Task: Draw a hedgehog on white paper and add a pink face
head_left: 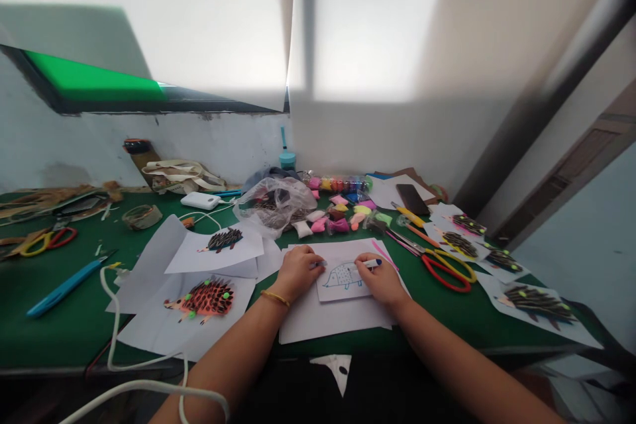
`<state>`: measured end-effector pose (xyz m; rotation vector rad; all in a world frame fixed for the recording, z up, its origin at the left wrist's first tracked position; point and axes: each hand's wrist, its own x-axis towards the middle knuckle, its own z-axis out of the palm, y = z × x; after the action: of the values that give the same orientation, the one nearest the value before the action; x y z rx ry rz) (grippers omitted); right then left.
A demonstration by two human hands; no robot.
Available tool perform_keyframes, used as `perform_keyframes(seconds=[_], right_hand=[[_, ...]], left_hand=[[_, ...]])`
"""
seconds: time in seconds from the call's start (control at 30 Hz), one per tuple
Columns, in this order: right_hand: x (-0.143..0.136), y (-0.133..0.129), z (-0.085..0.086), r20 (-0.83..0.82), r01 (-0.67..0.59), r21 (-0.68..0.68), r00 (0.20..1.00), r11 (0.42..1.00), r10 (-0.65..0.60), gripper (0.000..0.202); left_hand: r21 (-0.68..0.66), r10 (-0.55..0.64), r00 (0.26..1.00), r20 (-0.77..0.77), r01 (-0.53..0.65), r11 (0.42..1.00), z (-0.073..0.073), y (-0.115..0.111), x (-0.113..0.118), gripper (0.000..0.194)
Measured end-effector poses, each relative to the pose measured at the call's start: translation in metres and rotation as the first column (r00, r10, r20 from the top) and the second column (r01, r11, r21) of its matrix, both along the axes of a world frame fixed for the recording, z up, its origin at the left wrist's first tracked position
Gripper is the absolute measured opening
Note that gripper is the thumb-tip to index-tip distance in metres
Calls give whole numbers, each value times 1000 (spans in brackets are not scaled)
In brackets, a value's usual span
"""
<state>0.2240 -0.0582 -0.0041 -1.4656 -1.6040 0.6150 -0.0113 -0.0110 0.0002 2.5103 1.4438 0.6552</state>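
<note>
My right hand (pixel 378 280) grips a white marker (pixel 371 264) with a dark blue end, its writing tip hidden near the drawing. Under it lies a small white card (pixel 330 294) with a blue outline of a hedgehog, its body filled with small marks. The card rests on a stack of larger white sheets (pixel 303 324). At the card's left edge my left hand (pixel 299 270) has its fingers curled together; something small and pale shows at the fingertips, too small to name.
Bright clay packets (pixel 340 225) and a clear plastic bag (pixel 275 202) lie behind the sheets. To the right are red-yellow scissors (pixel 447 270), a phone (pixel 412 199) and several finished hedgehog pictures (pixel 536 305). On the left are an orange hedgehog picture (pixel 206 298), a white cable (pixel 116 318) and a blue cutter (pixel 67 288).
</note>
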Motion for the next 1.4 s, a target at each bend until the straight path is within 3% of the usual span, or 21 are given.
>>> perform_keyframes(seconds=[0.2,0.43,0.73,1.0,1.4], right_hand=[[0,-1,3,-49,30,56,998,998,-27,27],[-1,2,-7,-92,7,-9,996,1000,-8,31],[-1,1,-2,-38,-1,7,999,1000,1,27],[2,1,2,-14,93,34,996,995,-92,29],[1,4,-3,-32,48,16,998,999,-47,27]], left_hand=[[6,-5,1000,-2,5,1000,0,0,0,17],[9,-4,1000,-4,4,1000,0,1,0,17],[-1,-4,1000,-5,4,1000,0,0,0,17],[4,-4,1000,-4,4,1000,-2,1,-1,17],[-8,-2,1000,-9,2,1000,0,1,0,18]])
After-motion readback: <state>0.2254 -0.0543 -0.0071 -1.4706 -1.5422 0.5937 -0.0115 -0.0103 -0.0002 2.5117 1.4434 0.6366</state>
